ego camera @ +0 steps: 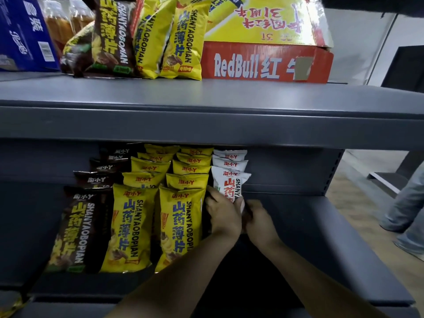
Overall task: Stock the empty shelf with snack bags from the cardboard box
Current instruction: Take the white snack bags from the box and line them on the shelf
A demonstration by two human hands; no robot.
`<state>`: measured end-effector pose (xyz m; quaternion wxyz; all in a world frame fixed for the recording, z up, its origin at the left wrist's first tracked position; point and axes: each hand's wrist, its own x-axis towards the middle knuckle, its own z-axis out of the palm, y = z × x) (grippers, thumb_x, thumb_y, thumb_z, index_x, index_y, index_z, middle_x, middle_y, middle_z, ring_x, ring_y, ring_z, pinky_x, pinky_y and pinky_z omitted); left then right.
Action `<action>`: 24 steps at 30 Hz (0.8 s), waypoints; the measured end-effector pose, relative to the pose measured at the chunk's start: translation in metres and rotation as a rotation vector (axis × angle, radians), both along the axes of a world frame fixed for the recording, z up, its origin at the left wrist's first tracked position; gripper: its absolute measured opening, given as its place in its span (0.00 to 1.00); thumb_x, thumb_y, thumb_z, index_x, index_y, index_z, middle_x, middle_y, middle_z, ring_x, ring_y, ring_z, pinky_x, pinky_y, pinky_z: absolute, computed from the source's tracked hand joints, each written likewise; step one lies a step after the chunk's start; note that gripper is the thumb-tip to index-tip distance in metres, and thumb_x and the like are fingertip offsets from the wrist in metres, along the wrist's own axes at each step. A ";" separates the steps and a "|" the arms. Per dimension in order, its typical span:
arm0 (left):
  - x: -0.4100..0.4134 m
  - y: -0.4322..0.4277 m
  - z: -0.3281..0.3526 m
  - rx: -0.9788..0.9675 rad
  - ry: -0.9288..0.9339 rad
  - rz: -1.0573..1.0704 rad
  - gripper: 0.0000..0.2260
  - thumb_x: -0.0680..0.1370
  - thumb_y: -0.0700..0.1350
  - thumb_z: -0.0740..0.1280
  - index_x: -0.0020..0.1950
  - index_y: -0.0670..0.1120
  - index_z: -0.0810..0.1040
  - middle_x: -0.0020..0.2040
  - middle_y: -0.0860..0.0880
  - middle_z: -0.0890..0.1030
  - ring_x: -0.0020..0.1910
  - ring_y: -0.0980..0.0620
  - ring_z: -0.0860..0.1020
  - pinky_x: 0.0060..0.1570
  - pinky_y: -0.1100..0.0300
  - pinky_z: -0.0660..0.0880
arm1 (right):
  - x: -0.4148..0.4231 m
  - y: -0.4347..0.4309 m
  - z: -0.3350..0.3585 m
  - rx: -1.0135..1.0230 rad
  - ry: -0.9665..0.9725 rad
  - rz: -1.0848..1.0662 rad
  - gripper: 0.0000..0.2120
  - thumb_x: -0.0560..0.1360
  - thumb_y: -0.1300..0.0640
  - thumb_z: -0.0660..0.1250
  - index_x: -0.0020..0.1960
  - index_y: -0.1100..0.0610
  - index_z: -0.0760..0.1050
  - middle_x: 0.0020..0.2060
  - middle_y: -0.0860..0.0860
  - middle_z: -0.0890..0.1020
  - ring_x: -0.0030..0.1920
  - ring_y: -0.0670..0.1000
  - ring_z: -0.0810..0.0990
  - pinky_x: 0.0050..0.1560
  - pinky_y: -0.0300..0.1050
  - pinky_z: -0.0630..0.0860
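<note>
On the lower grey shelf [321,226] stand rows of snack bags: a brown row [75,228] at the left, two yellow rows [128,226] in the middle and a short white row [229,182] at the right. My left hand [223,214] and my right hand [258,222] meet at the front white bag and grip its lower part. The bag's bottom is hidden behind my fingers. The red and yellow RedBull cardboard box [263,63] sits on the upper shelf, with a brown bag [107,37] and two yellow bags [183,40] leaning beside it.
A blue carton [20,33] and wrapped bottles [62,21] stand at the upper left. The lower shelf is bare grey to the right of the white row. A person's jeans leg [406,203] stands on the floor at the right edge.
</note>
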<state>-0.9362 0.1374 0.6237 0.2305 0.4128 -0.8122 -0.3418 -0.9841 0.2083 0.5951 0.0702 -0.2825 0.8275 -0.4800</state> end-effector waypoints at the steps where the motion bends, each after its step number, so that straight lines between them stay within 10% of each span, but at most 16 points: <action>1: 0.001 0.000 -0.002 0.012 -0.011 0.006 0.40 0.78 0.57 0.62 0.76 0.37 0.42 0.72 0.39 0.60 0.72 0.42 0.61 0.68 0.55 0.60 | 0.002 -0.001 0.001 -0.054 0.023 0.006 0.15 0.79 0.54 0.62 0.63 0.60 0.71 0.58 0.52 0.78 0.54 0.45 0.76 0.50 0.35 0.73; 6: -0.005 -0.004 -0.009 0.062 -0.020 -0.012 0.40 0.78 0.57 0.61 0.77 0.40 0.41 0.71 0.39 0.61 0.71 0.42 0.62 0.68 0.54 0.60 | 0.002 -0.005 0.003 -0.044 0.123 0.166 0.20 0.80 0.46 0.57 0.70 0.51 0.65 0.61 0.47 0.72 0.63 0.47 0.72 0.63 0.41 0.70; 24: 0.057 0.014 -0.030 -0.178 -0.075 -0.223 0.33 0.80 0.47 0.59 0.76 0.36 0.43 0.75 0.39 0.56 0.74 0.45 0.60 0.72 0.59 0.58 | 0.009 0.012 0.014 0.385 0.258 -0.016 0.20 0.79 0.46 0.58 0.68 0.54 0.65 0.63 0.55 0.73 0.64 0.57 0.72 0.60 0.54 0.71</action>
